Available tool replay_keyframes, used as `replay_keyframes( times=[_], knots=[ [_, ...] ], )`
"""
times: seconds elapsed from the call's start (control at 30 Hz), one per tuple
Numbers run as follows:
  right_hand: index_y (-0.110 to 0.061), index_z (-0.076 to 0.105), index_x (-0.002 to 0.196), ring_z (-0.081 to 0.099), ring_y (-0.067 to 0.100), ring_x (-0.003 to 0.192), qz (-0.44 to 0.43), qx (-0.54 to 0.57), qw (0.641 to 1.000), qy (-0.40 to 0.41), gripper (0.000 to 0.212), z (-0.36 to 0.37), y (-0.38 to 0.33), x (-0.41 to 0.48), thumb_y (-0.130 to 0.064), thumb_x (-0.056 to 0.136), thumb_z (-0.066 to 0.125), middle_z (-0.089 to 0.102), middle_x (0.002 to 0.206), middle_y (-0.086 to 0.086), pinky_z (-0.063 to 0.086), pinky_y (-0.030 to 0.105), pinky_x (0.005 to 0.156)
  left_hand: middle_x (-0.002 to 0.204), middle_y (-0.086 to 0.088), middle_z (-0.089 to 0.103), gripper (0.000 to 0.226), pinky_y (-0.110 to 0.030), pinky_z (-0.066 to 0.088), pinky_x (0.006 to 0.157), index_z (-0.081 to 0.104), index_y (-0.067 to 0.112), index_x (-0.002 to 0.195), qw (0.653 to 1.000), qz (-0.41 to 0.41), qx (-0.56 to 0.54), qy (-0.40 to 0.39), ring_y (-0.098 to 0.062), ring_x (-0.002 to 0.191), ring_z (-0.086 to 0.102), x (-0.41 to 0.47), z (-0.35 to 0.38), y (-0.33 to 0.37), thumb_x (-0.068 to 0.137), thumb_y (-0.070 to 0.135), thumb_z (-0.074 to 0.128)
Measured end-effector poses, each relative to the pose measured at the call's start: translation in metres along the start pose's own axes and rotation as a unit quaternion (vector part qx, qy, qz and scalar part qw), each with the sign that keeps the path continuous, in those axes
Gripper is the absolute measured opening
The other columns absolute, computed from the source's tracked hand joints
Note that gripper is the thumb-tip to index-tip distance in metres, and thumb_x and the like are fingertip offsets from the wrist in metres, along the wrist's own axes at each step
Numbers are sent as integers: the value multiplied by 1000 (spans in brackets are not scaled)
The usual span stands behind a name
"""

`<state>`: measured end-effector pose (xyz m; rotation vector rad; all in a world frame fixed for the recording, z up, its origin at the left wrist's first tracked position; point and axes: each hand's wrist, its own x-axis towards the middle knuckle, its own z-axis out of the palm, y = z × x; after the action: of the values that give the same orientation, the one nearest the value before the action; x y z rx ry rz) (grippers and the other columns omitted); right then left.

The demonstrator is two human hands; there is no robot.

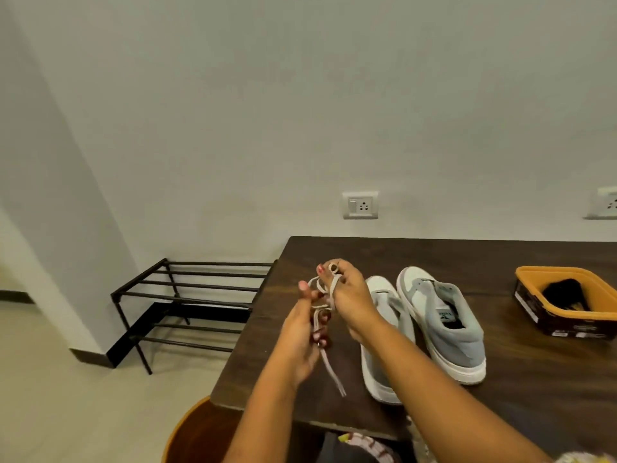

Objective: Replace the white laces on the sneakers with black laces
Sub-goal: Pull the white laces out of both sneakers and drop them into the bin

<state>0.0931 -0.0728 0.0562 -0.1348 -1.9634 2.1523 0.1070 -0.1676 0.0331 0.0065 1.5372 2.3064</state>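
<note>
- White lace (333, 372) hung between both hands over the table's (534, 379) left end.
- Left hand (300, 342) pinched it; right hand (350, 295) held loops round its fingers.
- Sneakers (444, 325) lay just right, toes away, nearer the right hand.

Forearms reach forward, left hand (302, 332) and right hand (350, 295) close together, fingers curled round a white lace (332, 372).

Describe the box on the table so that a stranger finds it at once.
Look at the dark wooden table. To the right of the two grey-and-white sneakers stands a small open box. Only it has an orange rim and a black bundle inside.
</note>
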Motion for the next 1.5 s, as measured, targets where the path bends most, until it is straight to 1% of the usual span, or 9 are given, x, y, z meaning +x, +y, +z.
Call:
replay_keyframes(
  times=[0.27, 0.4, 0.53, 0.6, 0.73, 0.97, 1.1, 1.23, 1.5],
  knots=[
    [-19, 65, 110, 60, 13, 105, 42, -105, 973, -203, 34, 99, 57, -48, 4, 92, 48, 65, 114, 2, 50, 12, 77, 73, -12, 67, 21, -26, 53, 53, 60, 5, 94, 984, -11, -40, 172, -16, 59, 65, -28, -118, 13, 97, 1, 39],
    [-17, 58, 125, 57, 1, 94, 110, -144, 940, -288, 47, 143, 96, -70, 11, 90, 44, 61, 107, -8, 46, 4, 69, 58, -14, 65, 23, -25, 52, 41, 55, 2, 84, 967, -51, -98, 230, -18, 45, 65, -47, -182, -3, 96, -3, 36],
    [-23, 51, 135, 56, 10, 113, 149, -193, 917, -316, 48, 170, 146, -85, -3, 92, 52, 59, 124, -4, 48, 20, 94, 55, -12, 65, 18, -29, 55, 49, 58, -1, 96, 937, -88, -183, 285, -25, 62, 62, -51, -235, -34, 95, 4, 40],
    [-21, 50, 136, 55, 13, 118, 176, -203, 915, -300, 49, 178, 171, -89, -2, 91, 54, 58, 131, 1, 46, 25, 99, 64, -15, 66, 21, -36, 55, 60, 57, 0, 105, 920, -107, -218, 307, -27, 72, 60, -48, -253, -54, 97, 9, 41],
    [-14, 49, 134, 55, 20, 120, 245, -183, 909, -283, 50, 188, 211, -97, 2, 88, 60, 56, 132, 8, 48, 30, 98, 81, -18, 59, 25, -27, 53, 43, 53, 0, 117, 892, -118, -228, 372, -27, 74, 56, -43, -276, -85, 101, 3, 33],
    [-10, 49, 131, 57, 16, 103, 342, -138, 888, -276, 45, 187, 262, -90, 7, 90, 55, 56, 116, 1, 54, 15, 72, 91, -16, 59, 37, -39, 48, 80, 43, 1, 137, 874, -170, -206, 407, -26, 79, 59, -25, -297, -138, 101, 1, 31],
    [-5, 55, 128, 57, 22, 114, 371, -155, 890, -216, 37, 188, 290, -71, 2, 92, 56, 59, 122, 8, 51, 32, 95, 93, -12, 61, 36, -33, 51, 73, 47, 5, 134, 866, -189, -198, 419, -23, 83, 61, -7, -303, -152, 101, 4, 32],
    [-7, 60, 124, 60, 26, 112, 415, -146, 876, -199, 31, 192, 322, -57, -4, 93, 56, 63, 122, 11, 52, 37, 95, 95, -9, 63, 36, -27, 56, 58, 50, 9, 133, 863, -199, -153, 438, -22, 81, 64, 11, -308, -162, 101, 4, 34],
    [-1, 52, 130, 53, 35, 123, 450, -122, 866, -180, 34, 190, 340, -43, -2, 97, 43, 54, 134, 20, 45, 42, 103, 134, -12, 52, 43, -43, 47, 97, 46, 17, 138, 857, -211, -56, 468, -33, 119, 54, 22, -313, -178, 98, 1, 42]
  ],
)
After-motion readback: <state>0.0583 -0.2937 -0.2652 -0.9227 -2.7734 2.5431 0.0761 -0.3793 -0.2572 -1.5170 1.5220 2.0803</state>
